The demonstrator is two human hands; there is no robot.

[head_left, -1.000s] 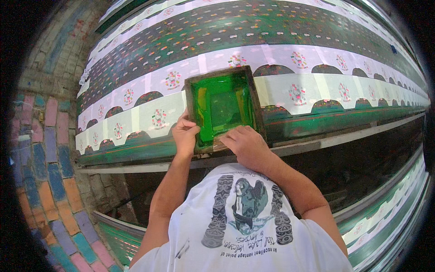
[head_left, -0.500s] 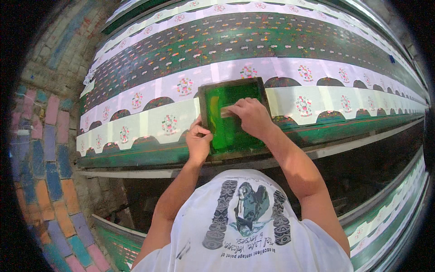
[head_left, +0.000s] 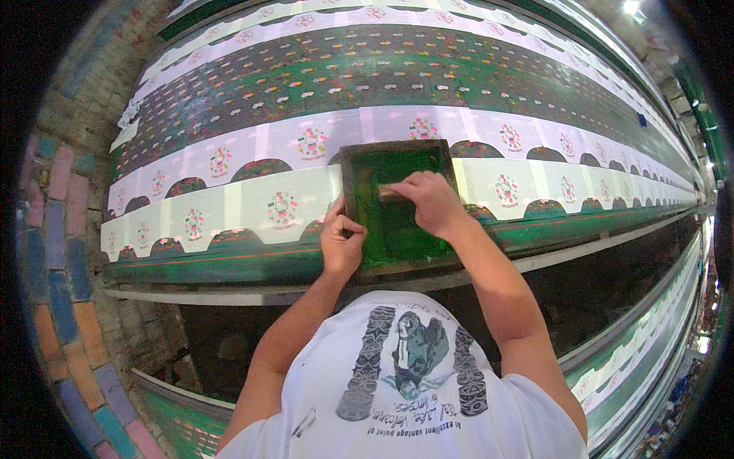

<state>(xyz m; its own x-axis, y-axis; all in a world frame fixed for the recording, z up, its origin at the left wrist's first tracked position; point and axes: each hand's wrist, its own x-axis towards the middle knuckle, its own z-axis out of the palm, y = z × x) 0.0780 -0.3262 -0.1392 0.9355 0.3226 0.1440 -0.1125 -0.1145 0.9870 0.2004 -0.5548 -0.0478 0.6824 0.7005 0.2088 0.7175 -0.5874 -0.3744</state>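
Observation:
A screen printing frame (head_left: 394, 146) with a dark rim and green mesh (head_left: 409, 249) lies over a row of white fabric pieces (head_left: 241, 210). My left hand (head_left: 342, 239) is closed at the left side of its rim, fingers curled and thumb pressed in. Inside the frame, my right hand (head_left: 433, 200) pinches a small squeegee (head_left: 387, 190), its pale edge poking out left of my fingers above the mesh. Small printed pictures (head_left: 281, 208) with a figure and coloured bits mark the fabric on both sides. Whatever fabric lies beneath the frame is mostly hidden.
The long green table (head_left: 206, 268) runs left to right, with more printed white rows (head_left: 312, 141) and dark spotted strips (head_left: 321, 76) beyond. Another table (head_left: 642, 344) stands behind at the lower right. Coloured paving bricks (head_left: 57, 233) cover the floor at left.
The view has turned slightly, so the table shifts left. The mesh looks darker, its bright sheen gone. Both hands keep nearly the same places on the frame and squeegee.

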